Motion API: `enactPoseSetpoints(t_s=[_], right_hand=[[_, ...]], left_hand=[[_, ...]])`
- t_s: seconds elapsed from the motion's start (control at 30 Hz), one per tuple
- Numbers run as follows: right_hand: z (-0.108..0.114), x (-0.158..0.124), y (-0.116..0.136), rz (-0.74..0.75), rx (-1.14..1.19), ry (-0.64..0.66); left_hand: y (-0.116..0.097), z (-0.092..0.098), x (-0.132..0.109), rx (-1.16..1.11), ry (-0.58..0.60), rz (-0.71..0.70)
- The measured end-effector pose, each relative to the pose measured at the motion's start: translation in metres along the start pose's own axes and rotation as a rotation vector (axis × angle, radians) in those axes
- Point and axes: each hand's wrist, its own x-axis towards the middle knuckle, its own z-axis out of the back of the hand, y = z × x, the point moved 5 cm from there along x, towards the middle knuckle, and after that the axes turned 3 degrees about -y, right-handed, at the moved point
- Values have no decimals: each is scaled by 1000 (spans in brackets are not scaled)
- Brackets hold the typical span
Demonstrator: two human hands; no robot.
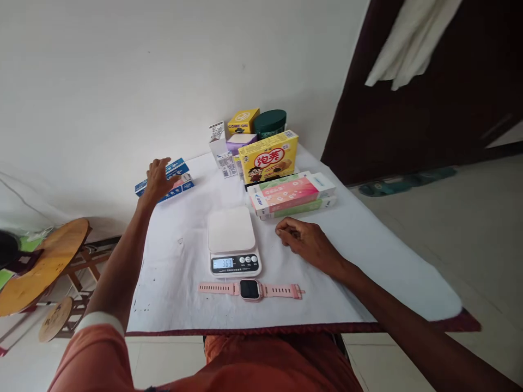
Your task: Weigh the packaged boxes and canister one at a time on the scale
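Note:
My left hand (160, 179) is over the blue and white boxes (183, 187) at the table's left side, thumb and fingers spread across the top one. It touches or nearly touches the boxes. Loosely curled, my right hand (304, 239) rests on the white cloth with nothing visible in it. Between my hands stands a white kitchen scale (231, 231), its plate bare and its display reading what looks like 363. A pink-strapped smartwatch (250, 289) lies stretched out in front of the scale.
Two flat pink and green boxes (292, 195) are stacked beyond my right hand. Behind them stand a yellow puff snack box (269, 158), a dark green tub (270, 122), a yellow box (243, 120), a purple box (241, 142) and a white carton (218, 139). A wall borders the far side.

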Motion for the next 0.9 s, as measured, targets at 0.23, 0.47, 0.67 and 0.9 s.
enactPoseSetpoints(t_s=[0.23, 0.47, 0.67, 0.9], right_hand=[[1, 1, 2, 40, 18, -9], [2, 1, 4, 96, 8, -25], [1, 2, 2, 112, -21, -23], [0, 1, 1, 107, -45, -19]], left_hand=[[-183, -32, -65, -323, 191, -635], [-260, -84, -69, -132, 338, -613], [-264, -86, -62, -250, 306, -553], [-220, -17, -80, -381, 173, -517]])
